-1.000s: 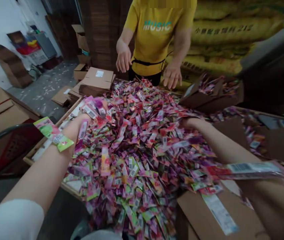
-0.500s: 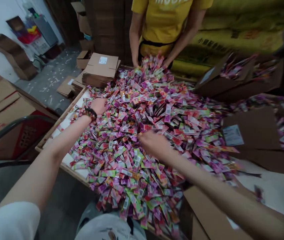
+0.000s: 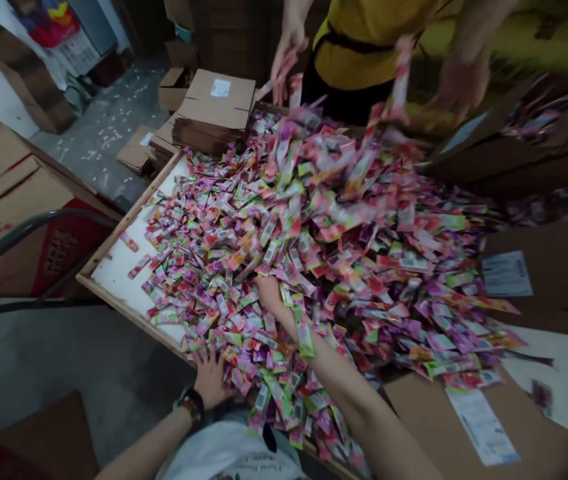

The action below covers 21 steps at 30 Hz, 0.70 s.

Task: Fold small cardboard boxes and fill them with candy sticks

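Note:
A wide heap of small pink, purple and green packets (image 3: 244,227) covers a wood-edged table. My left hand (image 3: 211,380), with a beaded bracelet on its wrist, rests at the near edge of the heap, fingers spread against the packets and nothing gripped. Reaching into the middle of the pile, my right hand (image 3: 269,293) has its fingers mostly buried under packets, so what they hold cannot be seen. A few packets lie over its wrist and forearm. Blurred packets hang in the air and tumble over the far side of the heap.
Across the table stands a person in a yellow shirt (image 3: 359,40), both hands raised above the pile. Flat cardboard (image 3: 224,100) is stacked at the far left corner. Open boxes with packets line the right side. A red-marked carton (image 3: 9,220) and a curved metal bar are at left.
My left hand has moved from the far left of the heap to its near edge, fingers now spread. My right hand is deeper among packets. The other person's hands have risen apart, scattering packets.

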Tool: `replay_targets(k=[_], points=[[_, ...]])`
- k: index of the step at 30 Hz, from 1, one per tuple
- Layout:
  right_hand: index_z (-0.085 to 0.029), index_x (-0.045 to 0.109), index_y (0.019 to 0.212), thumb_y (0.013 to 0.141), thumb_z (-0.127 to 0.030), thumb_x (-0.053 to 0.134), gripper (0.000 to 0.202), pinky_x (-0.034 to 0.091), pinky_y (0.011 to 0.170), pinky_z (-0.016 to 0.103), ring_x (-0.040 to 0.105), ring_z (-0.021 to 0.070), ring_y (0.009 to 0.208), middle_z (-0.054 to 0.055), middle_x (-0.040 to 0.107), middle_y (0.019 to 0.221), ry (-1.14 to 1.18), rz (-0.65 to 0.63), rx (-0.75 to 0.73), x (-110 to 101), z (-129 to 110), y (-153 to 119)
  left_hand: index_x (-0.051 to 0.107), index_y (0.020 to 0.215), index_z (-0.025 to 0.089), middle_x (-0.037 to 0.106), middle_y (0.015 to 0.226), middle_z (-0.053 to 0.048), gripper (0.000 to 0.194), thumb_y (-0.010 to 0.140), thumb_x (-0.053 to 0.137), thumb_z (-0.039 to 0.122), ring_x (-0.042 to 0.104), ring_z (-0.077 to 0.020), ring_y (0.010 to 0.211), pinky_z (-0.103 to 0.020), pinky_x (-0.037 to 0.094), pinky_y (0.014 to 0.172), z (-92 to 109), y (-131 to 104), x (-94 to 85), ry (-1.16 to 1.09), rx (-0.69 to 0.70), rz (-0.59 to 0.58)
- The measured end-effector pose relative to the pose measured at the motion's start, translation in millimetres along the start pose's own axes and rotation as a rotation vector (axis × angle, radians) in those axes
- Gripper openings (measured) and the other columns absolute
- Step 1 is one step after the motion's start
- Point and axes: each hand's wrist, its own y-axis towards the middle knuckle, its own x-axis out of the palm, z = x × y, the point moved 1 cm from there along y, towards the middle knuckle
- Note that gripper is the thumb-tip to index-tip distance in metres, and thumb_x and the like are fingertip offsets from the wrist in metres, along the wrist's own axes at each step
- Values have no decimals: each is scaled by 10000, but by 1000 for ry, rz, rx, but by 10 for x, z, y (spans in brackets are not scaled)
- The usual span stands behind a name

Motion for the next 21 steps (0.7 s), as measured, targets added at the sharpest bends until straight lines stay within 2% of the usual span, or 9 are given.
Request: replay_targets(k=[3,6,8,11,14,16,18,20,21], points=[[-106,701,1101,902,-97,398,362,434,884,291,633,229,995,166,702,1062,26,-23,2,104,86,-162,347,1500,119,222,1557,-292,1084,582,696,578,51,-581,1409,-724,-37,1080,163,445,-84,53,10,68],[-113,725,1040,909,-120,420,331,445,890,274,639,222,984,153,709,1052,46,-27,2,65,134,-323,329,1503,93,206,1555,-307,1045,615,675,521,125,-593,1390,-735,-46,1068,244,879,-356,76,96,153],[-129,715,1074,889,-90,433,339,440,926,271,633,215,1015,139,703,1093,51,21,22,-17,129,-371,364,1492,114,197,1566,-289,968,641,664,465,163,-586,1385,-734,-28,1071,233,1102,-550,67,127,204],[-144,664,1161,861,-60,451,378,428,979,300,629,212,1032,137,687,1136,62,149,87,-181,114,-357,397,1481,196,122,1609,-217,870,678,664,396,134,-559,1408,-729,41,1080,180,1416,-911,63,145,317],[-107,642,1100,884,-81,411,317,486,873,322,663,217,890,156,711,959,120,263,203,-479,155,-359,416,1464,255,24,1634,-154,811,705,689,334,-1,-502,1451,-692,183,1079,167,1666,-1463,120,253,414],[-103,620,1056,932,-132,356,294,510,776,300,668,201,812,138,706,876,199,309,267,-788,235,-451,404,1464,251,-29,1633,-155,876,664,755,316,-31,-500,1451,-685,250,1058,162,1731,-1893,183,320,340],[-108,602,1046,964,-189,330,296,513,700,264,664,173,748,108,699,839,298,311,304,-1113,381,-628,344,1489,256,-42,1629,-170,1053,559,838,288,58,-526,1437,-724,263,1033,123,1718,-2276,241,327,127],[-82,580,1090,975,-230,330,312,504,633,257,650,166,672,109,687,816,386,293,354,-1316,573,-881,368,1472,267,78,1629,-157,973,598,792,223,226,-490,1412,-667,327,1042,54,1636,-2528,227,356,52],[-67,558,1133,977,-231,315,332,500,624,270,644,174,667,128,680,847,400,323,397,-1335,655,-1044,405,1449,256,191,1609,-148,860,656,733,190,324,-435,1387,-602,359,1060,18,1558,-2575,200,401,75]])
